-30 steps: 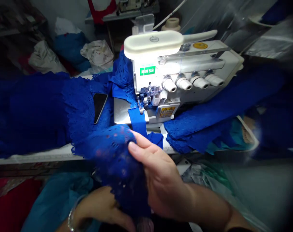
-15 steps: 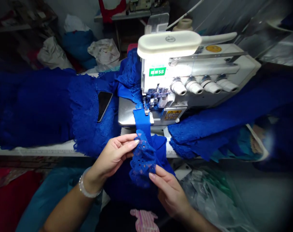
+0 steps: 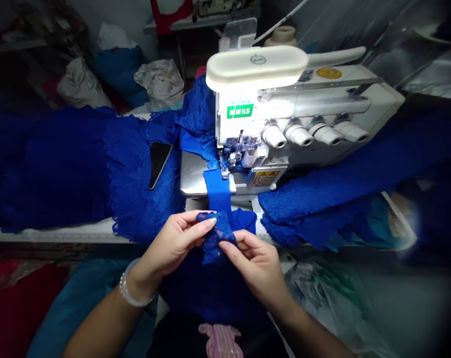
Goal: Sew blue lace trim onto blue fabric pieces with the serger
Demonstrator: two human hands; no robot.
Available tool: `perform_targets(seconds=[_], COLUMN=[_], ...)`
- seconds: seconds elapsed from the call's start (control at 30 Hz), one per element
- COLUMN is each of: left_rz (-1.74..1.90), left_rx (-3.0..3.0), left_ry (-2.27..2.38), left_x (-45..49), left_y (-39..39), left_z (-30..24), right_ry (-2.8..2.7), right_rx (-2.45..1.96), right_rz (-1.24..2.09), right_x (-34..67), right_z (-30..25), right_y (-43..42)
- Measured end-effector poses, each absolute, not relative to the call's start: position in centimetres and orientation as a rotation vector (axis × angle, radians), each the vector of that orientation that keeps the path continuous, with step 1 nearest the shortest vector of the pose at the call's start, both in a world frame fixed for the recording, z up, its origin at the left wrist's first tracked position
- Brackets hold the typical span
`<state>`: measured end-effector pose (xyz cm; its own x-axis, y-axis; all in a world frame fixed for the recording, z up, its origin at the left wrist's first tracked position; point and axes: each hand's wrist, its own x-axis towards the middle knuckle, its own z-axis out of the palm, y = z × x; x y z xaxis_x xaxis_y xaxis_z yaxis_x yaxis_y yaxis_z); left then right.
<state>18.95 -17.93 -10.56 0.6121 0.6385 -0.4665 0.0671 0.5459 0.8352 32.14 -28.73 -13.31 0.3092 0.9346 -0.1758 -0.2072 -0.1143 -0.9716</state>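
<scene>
Between my hands is a piece of blue lace fabric with a scalloped edge and small holes. My left hand pinches its upper left edge between thumb and fingers. On the lower right, my right hand pinches the same lace. A plain blue fabric strip runs from the lace up to the presser foot of a white overlock sewing machine. Its lamp lights the needle area. More blue cloth hangs below my hands over my lap.
A dark phone lies on a heap of blue lace fabric left of the machine. Stacked blue fabric covers the table on the right. Clear plastic bags lie below, and white sacks stand behind.
My right hand has moved up and closer to my left hand. The lace between them is now bunched and folded rather than stretched downward. The left hand has hardly moved.
</scene>
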Motion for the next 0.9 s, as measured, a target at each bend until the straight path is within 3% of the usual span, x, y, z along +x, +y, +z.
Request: perform_targets(seconds=[0.13,0.3,0.53,0.9], left_rz=[0.585,1.016,0.988,0.943], left_rx=[1.374,2.074,2.346,2.343], left_ry=[0.877,0.764,0.892,0.965], left_x=[19.2,21.8,22.5,21.6], left_y=[-16.7,-13.2,-11.9,-13.2], left_z=[-9.7,-8.4,-9.8,-9.5], right_ry=[-0.899,-0.948,-0.77,-0.852], right_rx=[-1.37,-1.513,-1.422,-1.481], right_rz=[1.034,0.479,0.87,0.704], right_x=[32.6,34.0,34.4,33.8], right_z=[-13.0,-13.4,-14.4,-14.6], right_y=[-28.6,-25.3,-24.0,-25.4])
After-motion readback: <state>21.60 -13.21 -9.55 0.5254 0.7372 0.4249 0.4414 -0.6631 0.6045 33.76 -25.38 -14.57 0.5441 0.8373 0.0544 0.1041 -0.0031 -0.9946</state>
